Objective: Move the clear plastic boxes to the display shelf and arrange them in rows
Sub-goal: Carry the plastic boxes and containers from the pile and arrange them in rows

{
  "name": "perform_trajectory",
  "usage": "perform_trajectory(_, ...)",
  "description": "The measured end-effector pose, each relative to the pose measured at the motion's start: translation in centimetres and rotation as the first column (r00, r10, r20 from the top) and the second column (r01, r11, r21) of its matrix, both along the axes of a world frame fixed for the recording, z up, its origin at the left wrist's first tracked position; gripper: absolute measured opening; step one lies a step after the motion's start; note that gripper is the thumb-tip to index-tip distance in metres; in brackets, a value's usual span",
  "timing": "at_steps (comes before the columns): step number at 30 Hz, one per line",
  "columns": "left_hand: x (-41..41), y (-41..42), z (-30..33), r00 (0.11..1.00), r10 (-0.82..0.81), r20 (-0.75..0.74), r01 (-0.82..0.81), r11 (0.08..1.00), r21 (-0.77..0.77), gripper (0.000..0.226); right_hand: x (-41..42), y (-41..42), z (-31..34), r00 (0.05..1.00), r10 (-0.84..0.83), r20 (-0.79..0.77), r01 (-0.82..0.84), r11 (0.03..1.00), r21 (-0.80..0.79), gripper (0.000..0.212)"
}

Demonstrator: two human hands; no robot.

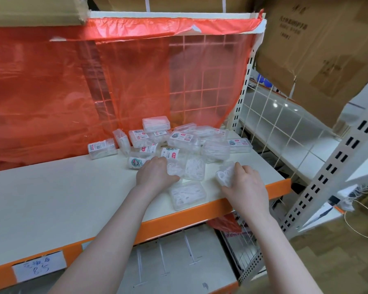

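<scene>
1. Along the orange front edge of the display shelf (51, 204), at far left, a white paper tag (38, 268) carries handwritten characters and the figures 8.5.
2. Behind the shelf hangs a translucent red plastic sheet (72, 92), with a wire grid showing through it.
3. Toward the right of the shelf lies a loose, unsorted pile of clear plastic boxes (179, 141), some label up, some tilted against each other.
4. The left hand (155, 172) grips one clear box (174, 166) at the pile's near edge, fingers curled over it.
5. One box (187, 195) lies flat near the front edge, between the two hands.
6. The right hand (244, 183) holds another clear box (225, 174), fingers curled round it, tilted just above the shelf.
7. Cardboard cartons (319, 49) hang over the upper right.
</scene>
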State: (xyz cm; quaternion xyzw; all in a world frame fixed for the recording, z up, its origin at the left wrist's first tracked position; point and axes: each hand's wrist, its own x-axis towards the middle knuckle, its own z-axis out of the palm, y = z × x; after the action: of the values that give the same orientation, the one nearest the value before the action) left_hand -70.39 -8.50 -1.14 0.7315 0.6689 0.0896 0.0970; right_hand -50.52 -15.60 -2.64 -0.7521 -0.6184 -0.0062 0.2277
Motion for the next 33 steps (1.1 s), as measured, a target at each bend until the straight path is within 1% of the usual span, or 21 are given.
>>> perform_trajectory(5, -1.7, -1.9, 0.6, 0.996, 0.076, 0.045, -0.079, 0.995, 0.055, 0.059, -0.4, 0.6, 0.5, 0.997, 0.08, 0.003, -0.08, 0.997, 0.012, 0.034)
perform_trajectory(9, -5.2, -4.5, 0.6, 0.983, 0.172, 0.057, -0.176, 0.981, 0.083, 0.065, -2.9, 1.5, 0.6, 0.976, 0.22, -0.007, -0.219, 0.975, 0.019, 0.044)
perform_trajectory(12, -8.7, -7.2, 0.6, 0.958, 0.282, 0.057, -0.286, 0.954, 0.087, 0.059, -6.1, 1.9, 0.7, 0.939, 0.343, 0.002, -0.343, 0.939, 0.006, 0.044)
perform_trajectory(18, -15.9, -13.6, 0.7, 0.87, 0.49, 0.057, -0.494, 0.864, 0.097, 0.055, -14.5, 1.1, 1.0, 0.827, 0.563, -0.005, -0.562, 0.827, 0.014, 0.042)
perform_trajectory(22, -20.8, -18.3, 0.9, 0.806, 0.581, 0.115, -0.591, 0.799, 0.108, 0.051, -20.8, -0.9, 1.4, 0.731, 0.682, 0.023, -0.683, 0.73, 0.017, 0.033)
perform_trajectory(28, -29.8, -25.9, 1.4, 0.72, 0.683, 0.127, -0.694, 0.71, 0.121, 0.049, -31.8, -5.4, 1.8, 0.605, 0.793, 0.073, -0.796, 0.605, 0.022, 0.03)
perform_trajectory(31, -35.0, -29.7, 1.6, 0.703, 0.701, 0.117, -0.71, 0.687, 0.154, 0.055, -38.0, -8.1, 2.1, 0.564, 0.821, 0.084, -0.825, 0.565, 0.019, 0.031)
perform_trajectory(33, -38.9, -32.1, 1.7, 0.675, 0.731, 0.095, -0.736, 0.659, 0.155, 0.056, -42.4, -9.9, 2.0, 0.529, 0.844, 0.086, -0.848, 0.53, 0.01, 0.034)
